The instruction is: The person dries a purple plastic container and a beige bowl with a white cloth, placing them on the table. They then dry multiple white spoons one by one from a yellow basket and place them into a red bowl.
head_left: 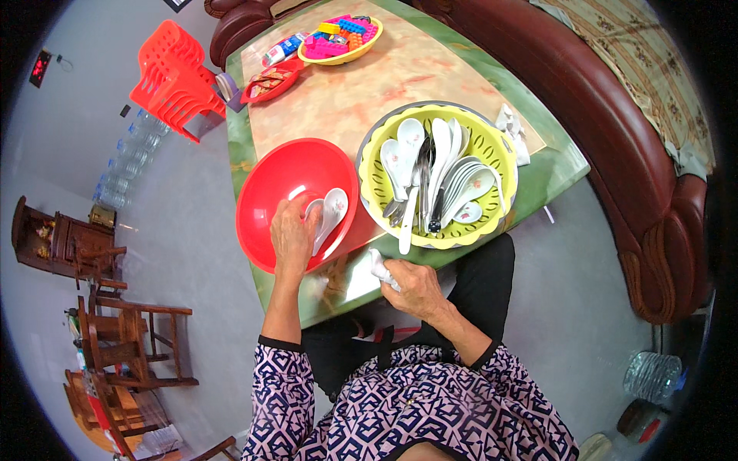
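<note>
My left hand (292, 234) reaches into a red plastic basin (257, 201), its fingers curled on a white soup spoon. Another white soup spoon (334, 207) with a floral bowl lies against it; the fingertips are partly hidden. At the table's near edge my right hand (417, 290) is closed around a crumpled white cloth (382, 269). To the right of the basin stands a yellow-green slotted basket (492, 146) set in a grey bowl. It holds several white soup spoons (466, 188), metal cutlery (423, 173) and a dark-handled piece (437, 211).
Farther back on the marble-patterned table (338, 107) are a yellow bowl of toy bricks (338, 46), a red dish of wrapped packets (270, 81) and a tube (283, 50). Crumpled tissue (513, 134) lies right of the basket. Red stacked chairs (177, 81) and a brown leather sofa (584, 100) flank the table.
</note>
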Demonstrator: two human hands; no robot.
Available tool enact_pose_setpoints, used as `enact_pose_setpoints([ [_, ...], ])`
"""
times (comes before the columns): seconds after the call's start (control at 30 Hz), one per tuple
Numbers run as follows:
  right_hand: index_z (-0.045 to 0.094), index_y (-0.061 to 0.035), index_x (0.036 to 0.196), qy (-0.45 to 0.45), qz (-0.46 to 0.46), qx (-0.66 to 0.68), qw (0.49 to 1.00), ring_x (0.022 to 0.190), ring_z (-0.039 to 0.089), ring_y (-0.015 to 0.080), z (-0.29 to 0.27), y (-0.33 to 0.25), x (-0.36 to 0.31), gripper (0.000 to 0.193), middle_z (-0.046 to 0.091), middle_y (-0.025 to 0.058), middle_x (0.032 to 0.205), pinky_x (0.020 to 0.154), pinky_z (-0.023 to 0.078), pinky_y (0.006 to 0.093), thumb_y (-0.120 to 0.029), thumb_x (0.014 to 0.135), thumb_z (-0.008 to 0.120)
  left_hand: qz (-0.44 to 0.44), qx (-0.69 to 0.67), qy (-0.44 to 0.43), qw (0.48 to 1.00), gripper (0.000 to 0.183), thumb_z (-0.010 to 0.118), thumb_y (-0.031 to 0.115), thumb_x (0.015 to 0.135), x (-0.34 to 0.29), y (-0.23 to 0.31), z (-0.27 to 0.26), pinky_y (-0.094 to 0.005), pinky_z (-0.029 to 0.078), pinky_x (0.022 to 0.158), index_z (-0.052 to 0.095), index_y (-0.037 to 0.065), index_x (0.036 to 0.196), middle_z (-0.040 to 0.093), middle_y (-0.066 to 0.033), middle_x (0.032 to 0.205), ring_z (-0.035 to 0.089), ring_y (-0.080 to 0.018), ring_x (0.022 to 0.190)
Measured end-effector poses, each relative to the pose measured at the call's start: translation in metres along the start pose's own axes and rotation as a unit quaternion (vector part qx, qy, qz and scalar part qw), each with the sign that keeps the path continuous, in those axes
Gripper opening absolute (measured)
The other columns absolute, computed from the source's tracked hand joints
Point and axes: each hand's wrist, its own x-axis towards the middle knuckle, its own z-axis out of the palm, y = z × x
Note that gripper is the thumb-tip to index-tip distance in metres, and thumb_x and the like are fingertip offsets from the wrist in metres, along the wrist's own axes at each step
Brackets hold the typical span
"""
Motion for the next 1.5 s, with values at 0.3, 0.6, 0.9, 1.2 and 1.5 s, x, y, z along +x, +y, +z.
enact_pose_setpoints([
  [0.3,0.057,0.0002,0.081,-0.106,0.059,0.023,0.992,0.062,0.061,0.0398,-0.012,0.001,0.017,0.018,0.061,0.0213,0.067,0.057,0.05,0.0475,-0.017,0.076,0.062,0.1,-0.12,-0.019,0.988,0.02,0.072,0.015,0.075,0.025,0.084,0.031,-0.0363,0.048,0.058,0.067,0.001,0.087,0.06,-0.0117,0.074,0.059,-0.0246,0.064],
  [0.6,0.057,0.0007,0.081,-0.116,0.055,0.048,0.991,0.058,0.059,0.0424,-0.013,0.009,0.019,0.019,0.057,0.0234,0.061,0.054,0.047,0.048,-0.017,0.076,0.06,0.103,0.064,-0.157,0.98,0.031,0.067,0.035,0.077,0.052,0.109,0.065,-0.0436,0.048,0.064,0.073,0.004,0.077,0.064,-0.0141,0.079,0.062,-0.0314,0.076],
  [0.9,0.058,0.0011,0.086,-0.138,0.046,0.088,0.985,0.069,0.058,0.0409,-0.017,0.017,0.021,0.02,0.057,0.0238,0.073,0.062,0.046,0.0464,-0.015,0.075,0.061,-0.033,0.054,-0.184,0.981,0.029,0.059,0.03,0.079,0.065,0.114,0.063,-0.0466,0.048,0.066,0.065,0.002,0.084,0.066,-0.018,0.078,0.064,-0.0376,0.075],
  [1.2,0.056,-0.0076,0.108,-0.081,0.037,0.132,0.987,0.074,0.058,0.0411,-0.019,0.009,0.02,0.031,0.058,0.0212,0.081,0.067,0.048,0.047,-0.012,0.077,0.061,-0.015,-0.109,-0.233,0.966,0.023,0.049,0.02,0.085,0.072,0.08,0.057,-0.0362,0.043,0.052,0.057,-0.002,0.088,0.06,-0.0136,0.067,0.057,-0.0253,0.058],
  [1.5,0.056,-0.0069,0.11,-0.159,0.032,0.157,0.974,0.071,0.061,0.0263,-0.027,-0.008,-0.025,0.029,0.062,0.014,0.085,0.064,0.048,0.0397,-0.014,0.082,0.06,-0.228,-0.448,-0.188,0.844,0.016,0.045,0.017,0.087,-0.013,0.082,-0.017,-0.0222,0.024,0.04,0.053,0.003,0.086,0.042,0.0029,0.054,0.032,-0.0056,0.043],
])
